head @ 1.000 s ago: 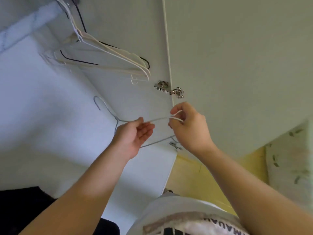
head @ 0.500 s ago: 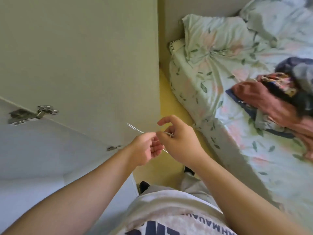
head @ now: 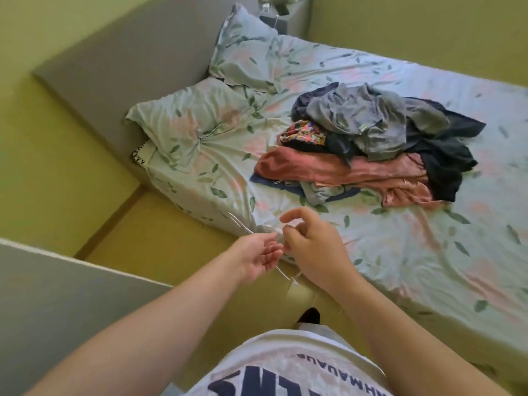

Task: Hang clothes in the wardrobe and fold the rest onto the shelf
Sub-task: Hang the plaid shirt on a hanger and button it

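Nearest to us is a white T-shirt [head: 285,364] with dark letters, and both bare forearms reach forward from it. On the left stands the grey wardrobe door [head: 57,304], and under the arms is the yellow floor [head: 160,241]. The left hand [head: 258,257] lies palm up with its fingers loosely bent. A thin white wire hanger [head: 240,223] passes by its fingertips, but we cannot tell if this grip really holds the wire. The right hand [head: 311,247] is just beside it. Its grip is closed on the same wire with thumb and fingers, the forefinger lifted free. The hanger is in the air at the edge of the bed [head: 428,267]. Farther on the flowered sheet lies a loose pile of clothes [head: 371,144], pink, grey and dark blue, well apart from the hands. Behind it are two pillows [head: 200,130] against the grey headboard [head: 128,67].
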### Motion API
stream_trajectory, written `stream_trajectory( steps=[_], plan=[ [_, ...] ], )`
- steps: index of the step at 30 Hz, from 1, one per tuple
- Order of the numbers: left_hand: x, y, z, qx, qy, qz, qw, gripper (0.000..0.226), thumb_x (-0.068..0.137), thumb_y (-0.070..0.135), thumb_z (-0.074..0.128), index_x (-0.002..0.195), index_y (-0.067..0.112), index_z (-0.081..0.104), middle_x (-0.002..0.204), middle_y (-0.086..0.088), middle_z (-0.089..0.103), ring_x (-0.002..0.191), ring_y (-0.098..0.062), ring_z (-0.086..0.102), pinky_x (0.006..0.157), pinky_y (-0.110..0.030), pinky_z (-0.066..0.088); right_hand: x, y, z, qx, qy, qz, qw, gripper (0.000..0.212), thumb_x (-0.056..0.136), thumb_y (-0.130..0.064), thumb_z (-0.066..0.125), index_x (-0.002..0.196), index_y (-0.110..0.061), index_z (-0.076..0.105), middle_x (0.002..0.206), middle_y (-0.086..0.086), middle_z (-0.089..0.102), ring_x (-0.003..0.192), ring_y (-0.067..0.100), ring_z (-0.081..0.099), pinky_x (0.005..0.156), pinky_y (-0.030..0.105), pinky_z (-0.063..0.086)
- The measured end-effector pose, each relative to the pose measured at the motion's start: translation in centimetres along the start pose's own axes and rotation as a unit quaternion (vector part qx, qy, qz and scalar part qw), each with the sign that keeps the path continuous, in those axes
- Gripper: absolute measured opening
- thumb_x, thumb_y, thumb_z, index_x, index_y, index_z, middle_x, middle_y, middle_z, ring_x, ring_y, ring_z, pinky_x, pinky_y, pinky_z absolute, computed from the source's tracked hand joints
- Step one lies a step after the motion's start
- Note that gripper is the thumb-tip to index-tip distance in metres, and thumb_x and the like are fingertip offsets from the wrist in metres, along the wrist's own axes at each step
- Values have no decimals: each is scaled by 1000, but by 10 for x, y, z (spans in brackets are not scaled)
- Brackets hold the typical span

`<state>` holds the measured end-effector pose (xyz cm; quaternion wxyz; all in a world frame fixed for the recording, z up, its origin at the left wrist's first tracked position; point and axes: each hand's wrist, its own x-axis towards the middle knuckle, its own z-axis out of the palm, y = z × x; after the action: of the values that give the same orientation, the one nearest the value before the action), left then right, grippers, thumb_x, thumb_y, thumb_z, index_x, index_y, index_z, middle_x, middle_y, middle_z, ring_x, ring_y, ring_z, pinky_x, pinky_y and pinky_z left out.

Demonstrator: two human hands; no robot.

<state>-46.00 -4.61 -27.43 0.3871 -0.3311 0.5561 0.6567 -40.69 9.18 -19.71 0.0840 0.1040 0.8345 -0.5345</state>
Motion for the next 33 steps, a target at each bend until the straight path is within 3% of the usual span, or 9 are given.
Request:
stream_trajectory(
  steps=[4, 8, 13, 17, 20, 24, 26, 29, 33],
  plan=[
    [25, 42, 55, -38, -6, -2, 999, 18, 103, 17, 57, 97, 1, 62, 70, -7, 64, 62, -13, 59, 67, -25, 52, 17, 15, -50, 6, 35, 23, 999, 21, 97, -16, 52, 105, -33, 61, 73, 2, 69, 62, 12, 61, 51, 25, 44],
    [54, 74, 106, -15, -23, -10, 1000, 21, 105, 19, 53, 96, 2, 62, 63, -7, 69, 59, -12, 60, 62, -23, 52, 25, 33, -92, 5, 66, 71, 995, 24, 97, -15, 48, 109, -33, 59, 78, 8, 70, 61, 17, 56, 54, 32, 45],
    [83, 102, 171, 110, -56, 16, 992, 7, 97, 16, 68, 97, 9, 66, 68, -1, 66, 58, -8, 60, 52, -19, 51, 44, 56, -135, 25, 82, 168, 982, 31, 96, -16, 44, 122, -30, 53, 90, 7, 71, 72, 29, 66, 64, 46, 56],
    [101, 122, 228, 223, -108, 43, 968, 16, 92, 16, 73, 107, 10, 72, 71, -1, 64, 53, -8, 54, 53, -21, 46, 74, 75, -163, 46, 100, 237, 965, 41, 96, -17, 47, 137, -24, 49, 109, 7, 67, 71, 21, 71, 59, 35, 58],
    [122, 135, 269, 300, -146, 62, 941, 21, 87, 14, 77, 107, 6, 73, 74, -1, 65, 50, -7, 51, 46, -21, 38, 107, 90, -178, 91, 134, 271, 949, 46, 98, -13, 49, 144, -19, 47, 123, 13, 62, 71, 19, 71, 54, 24, 54],
    [153, 163, 314, 393, -202, 60, 895, 21, 84, 12, 81, 103, 6, 76, 82, -5, 72, 56, -11, 52, 51, -24, 36, 157, 113, -196, 158, 194, 314, 916, 46, 100, -4, 48, 144, -17, 50, 104, 10, 68, 69, 21, 72, 65, 33, 62],
    [176, 183, 335, 437, -218, 57, 871, 17, 84, 14, 81, 100, 8, 78, 89, -7, 76, 56, -12, 53, 53, -25, 35, 183, 120, -206, 217, 230, 344, 884, 37, 99, 1, 46, 132, -12, 57, 97, 11, 67, 67, 22, 70, 61, 31, 60],
    [231, 220, 360, 513, -197, 108, 829, 13, 89, 15, 74, 101, 12, 76, 91, -8, 75, 56, -14, 58, 50, -24, 37, 224, 128, -218, 291, 275, 386, 831, 31, 97, 8, 42, 119, -4, 59, 90, 11, 64, 67, 26, 59, 48, 24, 50],
    [321, 272, 373, 659, -108, 195, 719, 14, 88, 17, 66, 78, 24, 60, 89, -6, 71, 76, -26, 73, 66, -37, 57, 267, 140, -229, 259, 321, 374, 831, 31, 97, 5, 41, 114, -13, 60, 95, 8, 68, 65, 16, 67, 60, 28, 52]
  ],
)
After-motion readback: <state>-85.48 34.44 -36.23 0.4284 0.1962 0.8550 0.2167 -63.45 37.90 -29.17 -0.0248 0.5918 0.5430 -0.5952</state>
